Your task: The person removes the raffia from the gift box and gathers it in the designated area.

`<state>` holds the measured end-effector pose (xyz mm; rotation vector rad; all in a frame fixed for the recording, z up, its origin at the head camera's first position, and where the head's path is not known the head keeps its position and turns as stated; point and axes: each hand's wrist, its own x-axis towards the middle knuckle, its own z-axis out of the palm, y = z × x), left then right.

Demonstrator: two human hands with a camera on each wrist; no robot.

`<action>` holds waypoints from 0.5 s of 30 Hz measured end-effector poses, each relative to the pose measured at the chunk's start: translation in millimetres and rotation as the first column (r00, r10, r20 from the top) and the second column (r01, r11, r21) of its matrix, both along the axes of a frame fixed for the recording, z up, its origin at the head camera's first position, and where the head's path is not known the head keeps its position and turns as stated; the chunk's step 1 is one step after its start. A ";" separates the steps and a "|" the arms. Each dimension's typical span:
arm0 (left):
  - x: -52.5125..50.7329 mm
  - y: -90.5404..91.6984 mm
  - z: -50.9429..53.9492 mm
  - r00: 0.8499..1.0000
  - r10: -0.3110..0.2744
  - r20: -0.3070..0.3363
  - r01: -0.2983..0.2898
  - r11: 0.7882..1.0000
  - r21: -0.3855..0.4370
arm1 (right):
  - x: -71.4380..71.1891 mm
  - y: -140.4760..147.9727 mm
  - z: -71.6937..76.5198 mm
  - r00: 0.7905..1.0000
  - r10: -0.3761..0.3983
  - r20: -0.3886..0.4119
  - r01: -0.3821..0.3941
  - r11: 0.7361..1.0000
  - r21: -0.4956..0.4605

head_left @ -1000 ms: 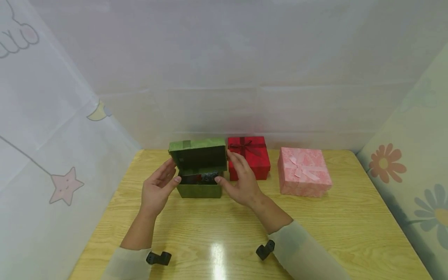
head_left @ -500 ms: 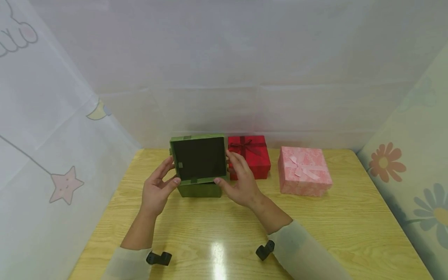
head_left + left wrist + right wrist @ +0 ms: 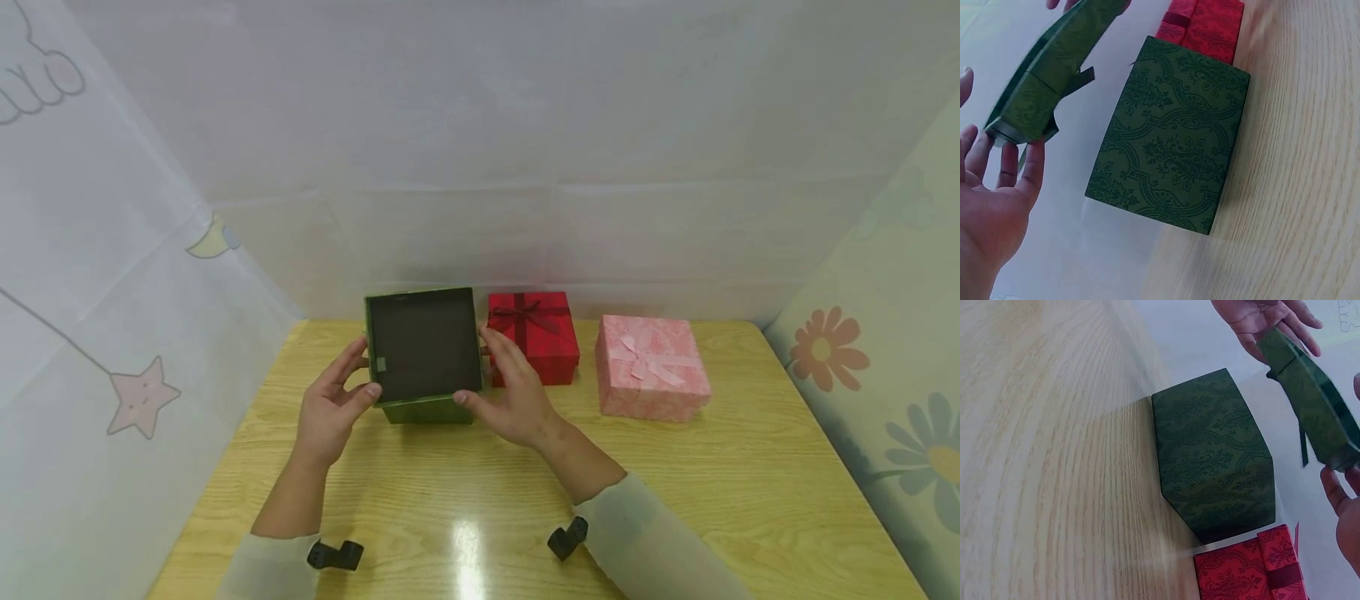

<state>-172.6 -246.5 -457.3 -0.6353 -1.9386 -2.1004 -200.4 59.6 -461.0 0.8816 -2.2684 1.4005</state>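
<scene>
A green box lid is tilted up in the head view, its dark inside facing the camera. My left hand holds its left end between thumb and fingers, and my right hand holds the right end the same way. Below it on the table stands the green patterned box base; the lid hides its opening. Both wrist views show the lid raised clear of the box base, with ribbon ends hanging from its outer side. In the right wrist view, fingertips support the lid at both ends.
A red gift box with a dark ribbon bow stands just right of the green one. Further right is a pink gift box with a pink bow. The wooden table meets a pale cloth backdrop behind and at the sides.
Both hands have tipped the lid further back, so its inside now faces the camera and covers the box opening that showed earlier. The lid has shifted slightly left; the other boxes stay put.
</scene>
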 end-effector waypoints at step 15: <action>0.3 -5.9 3.0 0.995 -0.097 0.023 0.096 0.995 0.040 | 4.0 -1.3 -2.0 0.999 0.028 0.027 -0.029 0.998 0.054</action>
